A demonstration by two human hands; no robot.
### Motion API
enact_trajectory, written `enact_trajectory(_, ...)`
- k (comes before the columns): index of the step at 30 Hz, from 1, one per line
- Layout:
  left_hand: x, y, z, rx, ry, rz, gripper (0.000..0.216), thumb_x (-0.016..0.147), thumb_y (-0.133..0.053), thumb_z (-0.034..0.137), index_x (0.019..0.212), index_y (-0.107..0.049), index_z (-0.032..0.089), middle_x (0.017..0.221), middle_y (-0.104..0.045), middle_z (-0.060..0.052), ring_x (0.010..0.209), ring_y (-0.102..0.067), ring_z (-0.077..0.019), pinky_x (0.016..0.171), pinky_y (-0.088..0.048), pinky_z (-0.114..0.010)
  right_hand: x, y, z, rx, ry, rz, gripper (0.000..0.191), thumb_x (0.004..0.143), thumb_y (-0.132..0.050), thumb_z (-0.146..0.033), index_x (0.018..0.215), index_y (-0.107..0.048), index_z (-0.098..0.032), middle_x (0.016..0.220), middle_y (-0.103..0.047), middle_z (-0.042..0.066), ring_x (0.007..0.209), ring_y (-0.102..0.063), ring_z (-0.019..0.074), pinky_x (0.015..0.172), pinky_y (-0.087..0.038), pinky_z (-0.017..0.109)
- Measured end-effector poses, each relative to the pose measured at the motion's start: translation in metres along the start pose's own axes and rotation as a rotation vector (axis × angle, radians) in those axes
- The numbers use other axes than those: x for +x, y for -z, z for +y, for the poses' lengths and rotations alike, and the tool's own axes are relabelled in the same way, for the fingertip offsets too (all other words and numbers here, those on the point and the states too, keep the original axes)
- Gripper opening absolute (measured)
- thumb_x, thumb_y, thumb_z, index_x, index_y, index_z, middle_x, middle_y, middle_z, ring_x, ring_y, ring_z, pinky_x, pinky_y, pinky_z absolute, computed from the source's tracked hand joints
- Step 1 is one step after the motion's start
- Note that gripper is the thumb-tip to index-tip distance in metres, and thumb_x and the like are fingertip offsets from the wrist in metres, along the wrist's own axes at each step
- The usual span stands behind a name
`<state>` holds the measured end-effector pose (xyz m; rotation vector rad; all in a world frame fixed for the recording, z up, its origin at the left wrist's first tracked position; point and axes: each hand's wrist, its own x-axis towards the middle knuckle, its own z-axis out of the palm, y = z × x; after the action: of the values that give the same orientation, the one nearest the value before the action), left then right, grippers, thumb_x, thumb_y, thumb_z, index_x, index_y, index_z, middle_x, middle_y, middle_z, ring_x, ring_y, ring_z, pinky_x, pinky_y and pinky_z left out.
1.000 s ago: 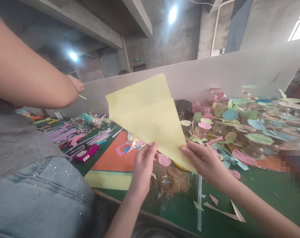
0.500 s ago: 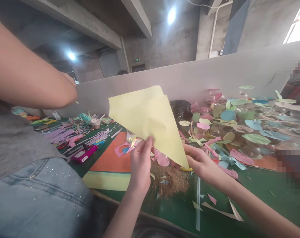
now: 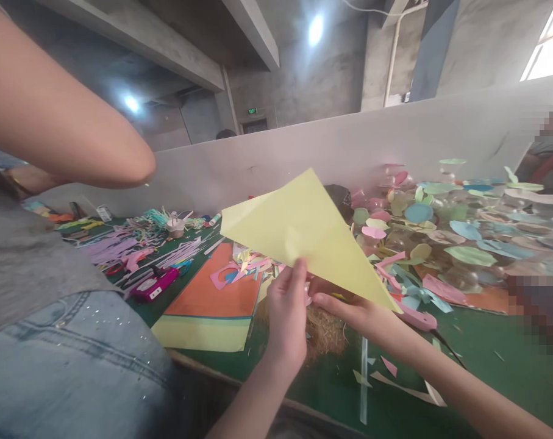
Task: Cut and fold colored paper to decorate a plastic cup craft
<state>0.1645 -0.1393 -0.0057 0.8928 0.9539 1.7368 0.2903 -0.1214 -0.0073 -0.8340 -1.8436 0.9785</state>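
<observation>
I hold a pale yellow sheet of paper (image 3: pixel 309 235), folded into a triangle, above the green table (image 3: pixel 481 360). My left hand (image 3: pixel 286 317) pinches its lower edge with thumb and fingers closed on it. My right hand (image 3: pixel 349 305) grips the paper from underneath, its fingers partly hidden behind the sheet. Below my hands lies a clump of brown fibre (image 3: pixel 324 335) and a stack of orange and yellow paper sheets (image 3: pixel 212 302).
A person in a grey top and jeans (image 3: pixel 66 360) stands close at my left, an arm (image 3: pixel 61 131) stretched over the table. Coloured paper cutouts and clear domes (image 3: pixel 445 231) pile up at the right. A pink tool (image 3: pixel 157 284) and paper strips lie left. A grey divider (image 3: pixel 349 146) backs the table.
The yellow paper has gone from a wider folded shape to a flat triangle and turned, its point now to the right. Both hands have shifted slightly right. The neighbour's arm has come lower.
</observation>
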Motion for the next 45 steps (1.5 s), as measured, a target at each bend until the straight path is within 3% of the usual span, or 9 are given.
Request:
enact_trajectory(3,-0.010,-0.008,-0.006,0.072,-0.024,0.017,0.046,0.077,-0.066,0.056,0.059,-0.051,0.017,0.056,-0.043,0.004,0.055,-0.040,-0.0083,0.051,-0.034,-0.020,-0.003,-0.003,0.006,0.014,-0.076,0.130,0.044,0.082,-0.063,-0.054,0.115,-0.069,-0.025,0.112,-0.072,0.007,0.119,-0.058,0.0282,0.106,-0.043,0.044)
enact_trajectory(6,-0.013,-0.010,-0.007,0.107,-0.049,0.011,0.052,0.075,-0.067,0.058,0.054,-0.043,0.017,0.054,-0.037,0.005,0.055,-0.035,-0.0083,0.051,-0.032,-0.021,-0.006,-0.002,0.011,0.070,-0.091,0.112,0.041,0.085,-0.061,-0.051,0.115,-0.067,-0.024,0.110,-0.072,0.008,0.121,-0.057,0.0265,0.107,-0.043,0.043)
enact_trajectory(12,-0.014,-0.008,-0.006,0.131,-0.070,0.024,0.048,0.078,-0.065,0.055,0.053,-0.048,0.017,0.053,-0.040,0.003,0.054,-0.038,-0.0092,0.050,-0.033,-0.022,-0.009,0.002,0.012,0.114,-0.093,0.067,0.025,0.090,-0.056,-0.046,0.088,-0.069,-0.024,0.100,-0.074,0.004,0.107,-0.062,0.0220,0.101,-0.047,0.034)
enact_trajectory(19,-0.016,-0.011,-0.008,0.076,-0.075,0.034,0.048,0.079,-0.065,0.055,0.054,-0.048,0.017,0.054,-0.044,0.003,0.055,-0.041,-0.0092,0.052,-0.037,-0.022,-0.008,0.004,-0.004,0.008,-0.082,0.134,0.030,0.088,-0.056,-0.049,0.077,-0.063,-0.022,0.087,-0.071,0.003,0.083,-0.063,0.0188,0.084,-0.048,0.029)
enact_trajectory(26,-0.003,-0.002,-0.001,0.025,-0.067,0.214,0.042,0.075,-0.068,0.057,0.065,-0.058,0.017,0.064,-0.058,0.000,0.059,-0.052,-0.0112,0.056,-0.043,-0.022,0.002,0.005,-0.003,0.182,-0.140,0.145,0.043,0.085,-0.056,-0.058,0.068,-0.061,-0.019,0.067,-0.061,0.001,0.065,-0.054,0.0155,0.060,-0.043,0.026)
enact_trajectory(31,0.001,0.001,0.001,0.034,-0.098,0.217,0.041,0.075,-0.068,0.056,0.067,-0.061,0.017,0.062,-0.057,0.001,0.062,-0.054,-0.0124,0.059,-0.044,-0.024,0.006,0.006,0.003,0.249,-0.151,0.170,0.049,0.085,-0.055,-0.059,0.058,-0.060,-0.018,0.061,-0.058,0.002,0.059,-0.052,0.0141,0.056,-0.040,0.026)
enact_trajectory(36,0.007,0.006,0.003,0.012,-0.178,0.272,0.035,0.077,-0.068,0.052,0.069,-0.063,0.018,0.062,-0.058,0.000,0.064,-0.057,-0.0131,0.059,-0.042,-0.024,0.010,0.010,0.006,0.351,-0.076,0.197,0.045,0.087,-0.055,-0.057,0.066,-0.064,-0.018,0.067,-0.062,0.003,0.058,-0.052,0.0136,0.059,-0.045,0.026)
enact_trajectory(45,0.010,0.012,0.004,0.026,-0.174,0.282,0.036,0.077,-0.068,0.051,0.067,-0.061,0.017,0.063,-0.058,0.001,0.062,-0.054,-0.0104,0.066,-0.045,-0.024,0.009,0.008,0.006,0.415,-0.113,0.150,0.051,0.090,-0.047,-0.058,0.082,-0.070,-0.014,0.068,-0.068,0.007,0.059,-0.055,0.0155,0.059,-0.045,0.027)
